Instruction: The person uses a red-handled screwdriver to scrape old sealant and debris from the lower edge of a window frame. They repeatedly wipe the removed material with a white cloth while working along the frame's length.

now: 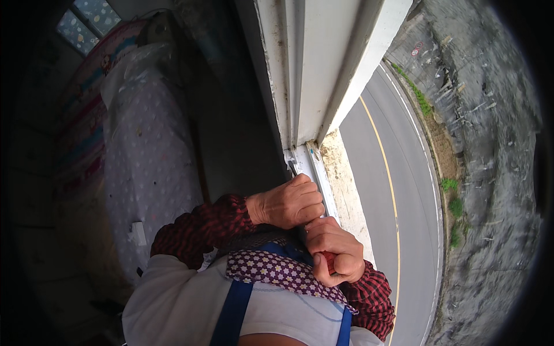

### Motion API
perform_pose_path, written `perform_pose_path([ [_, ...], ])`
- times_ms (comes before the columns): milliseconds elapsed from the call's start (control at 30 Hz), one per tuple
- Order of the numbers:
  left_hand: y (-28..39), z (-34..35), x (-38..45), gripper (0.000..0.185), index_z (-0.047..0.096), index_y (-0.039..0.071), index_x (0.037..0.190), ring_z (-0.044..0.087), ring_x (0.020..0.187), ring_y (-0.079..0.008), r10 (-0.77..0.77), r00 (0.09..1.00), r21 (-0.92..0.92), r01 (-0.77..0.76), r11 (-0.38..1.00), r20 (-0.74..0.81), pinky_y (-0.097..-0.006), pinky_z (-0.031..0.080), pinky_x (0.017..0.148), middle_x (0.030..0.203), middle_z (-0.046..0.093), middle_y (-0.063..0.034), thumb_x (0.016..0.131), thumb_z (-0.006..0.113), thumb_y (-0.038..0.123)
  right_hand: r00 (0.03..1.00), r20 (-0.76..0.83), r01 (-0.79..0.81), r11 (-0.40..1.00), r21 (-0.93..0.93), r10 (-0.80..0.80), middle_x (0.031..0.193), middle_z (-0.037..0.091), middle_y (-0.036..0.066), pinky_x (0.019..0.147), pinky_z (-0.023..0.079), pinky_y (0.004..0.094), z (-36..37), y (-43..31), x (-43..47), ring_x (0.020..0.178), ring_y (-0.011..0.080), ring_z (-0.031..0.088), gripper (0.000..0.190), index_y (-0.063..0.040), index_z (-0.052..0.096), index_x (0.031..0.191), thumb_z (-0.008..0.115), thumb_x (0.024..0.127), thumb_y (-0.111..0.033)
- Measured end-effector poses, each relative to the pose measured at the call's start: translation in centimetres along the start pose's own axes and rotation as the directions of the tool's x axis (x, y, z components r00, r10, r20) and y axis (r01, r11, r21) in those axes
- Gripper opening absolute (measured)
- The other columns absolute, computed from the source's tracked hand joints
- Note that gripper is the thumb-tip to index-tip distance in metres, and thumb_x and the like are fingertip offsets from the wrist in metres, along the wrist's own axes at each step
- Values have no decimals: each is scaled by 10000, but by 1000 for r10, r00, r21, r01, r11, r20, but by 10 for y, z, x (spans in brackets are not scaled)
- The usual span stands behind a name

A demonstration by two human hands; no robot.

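Note:
My right hand (335,251) is wrapped around the red handle (329,261) of a tool, with the thumb curled below it. Just ahead of it, and touching it, my left hand (288,201) is closed in a fist over the white window track (318,166). Beyond the left fist a narrow metal piece (293,168) shows at the track's inner edge. It lines up with the red handle and looks like the same tool; the hands hide the middle. Both forearms wear red and black checked sleeve covers (225,216).
A white window frame (333,56) rises ahead. Outside are a stained ledge (346,186), a road (381,142) far below and a rock slope (489,151). Indoors to the left lies a plastic-covered mattress (147,160) with a patterned pink item (86,108) beside it.

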State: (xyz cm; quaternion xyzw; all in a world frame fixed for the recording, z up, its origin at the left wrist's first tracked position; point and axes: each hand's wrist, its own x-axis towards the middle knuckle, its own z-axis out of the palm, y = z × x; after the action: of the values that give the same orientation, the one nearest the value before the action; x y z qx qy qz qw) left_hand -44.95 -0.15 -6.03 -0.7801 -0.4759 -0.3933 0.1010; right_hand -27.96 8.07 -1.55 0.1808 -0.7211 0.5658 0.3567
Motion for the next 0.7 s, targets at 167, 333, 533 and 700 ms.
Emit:
perform_pose_path([
  [167, 35, 10, 11, 132, 504, 95, 821, 476, 693, -192, -20, 999, -127, 16, 992, -31, -343, 376, 699, 741, 402, -25, 854, 602, 177, 993, -39, -110, 993, 52, 112, 724, 597, 155, 695, 544, 511, -7, -41, -8, 624, 328, 572, 384, -83, 227, 761, 534, 759, 147],
  [333, 22, 22, -1, 133, 525, 69, 823, 453, 647, -193, 16, 999, -107, -21, 994, -40, -343, 364, 640, 726, 389, -27, 797, 622, 157, 991, -65, -113, 993, 31, 115, 740, 598, 161, 725, 552, 516, -4, -23, -23, 657, 339, 581, 366, -67, 248, 744, 551, 756, 138],
  [533, 13, 16, -2, 157, 497, 69, 794, 418, 592, -183, 123, 992, -10, -123, 992, -19, -324, 348, 579, 695, 354, -14, 758, 637, 130, 997, 1, -83, 997, 4, 83, 761, 593, 153, 748, 559, 506, -1, -20, -21, 684, 356, 590, 396, -71, 244, 728, 563, 728, 163],
  [700, 5, 8, -4, 130, 491, 105, 815, 482, 641, -171, 126, 992, 115, -128, 985, 24, -322, 384, 660, 729, 431, -5, 820, 614, 147, 999, 0, -51, 999, 8, 51, 763, 586, 143, 764, 559, 509, 2, -11, -15, 692, 359, 592, 416, -81, 227, 730, 557, 722, 174],
])
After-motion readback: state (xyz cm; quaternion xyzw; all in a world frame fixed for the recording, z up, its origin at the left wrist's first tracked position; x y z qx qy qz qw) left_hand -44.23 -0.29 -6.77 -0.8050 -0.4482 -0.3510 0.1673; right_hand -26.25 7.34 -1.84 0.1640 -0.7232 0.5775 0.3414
